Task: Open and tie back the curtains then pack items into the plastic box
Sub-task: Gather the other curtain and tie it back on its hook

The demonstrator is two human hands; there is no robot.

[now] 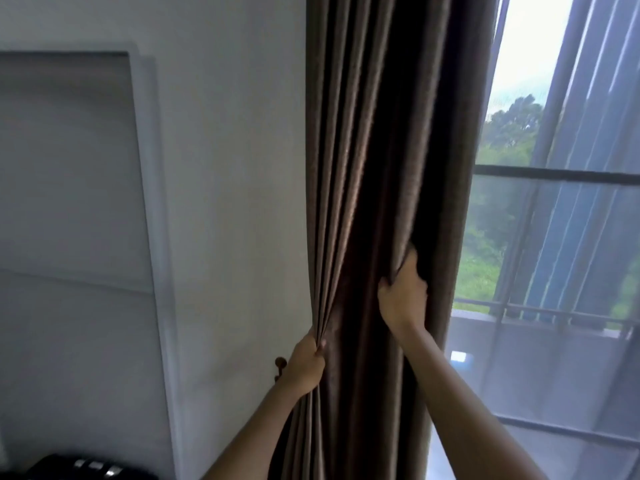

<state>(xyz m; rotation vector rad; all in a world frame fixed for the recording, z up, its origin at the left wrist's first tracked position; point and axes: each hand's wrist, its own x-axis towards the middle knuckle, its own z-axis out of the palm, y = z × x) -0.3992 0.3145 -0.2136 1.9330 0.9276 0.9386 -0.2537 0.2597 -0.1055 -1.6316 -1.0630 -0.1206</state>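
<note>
Two hands clamped on one brown curtain, gathered beside the window.
Left hand (306,363): fist closed on the curtain's (374,133) left-edge folds, just beside a wall hook (280,364). Right hand (403,292): higher, fingers curled tight into the middle pleats. Curtain hangs bunched between white wall (225,168) and window (554,209).

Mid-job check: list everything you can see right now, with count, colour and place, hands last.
curtain: one, dark brown, bunched in centre, beside the window
sheer curtain: one, pale grey, see-through, over the window at right
window: one, dark frame, right, trees outside
wall hook: one, brown, on the wall left of the curtain
wall panel: one, grey, left
dark object: one, black, bottom left, unclear what
left hand: gripping the curtain's left edge
right hand: gripping folds higher up
</note>
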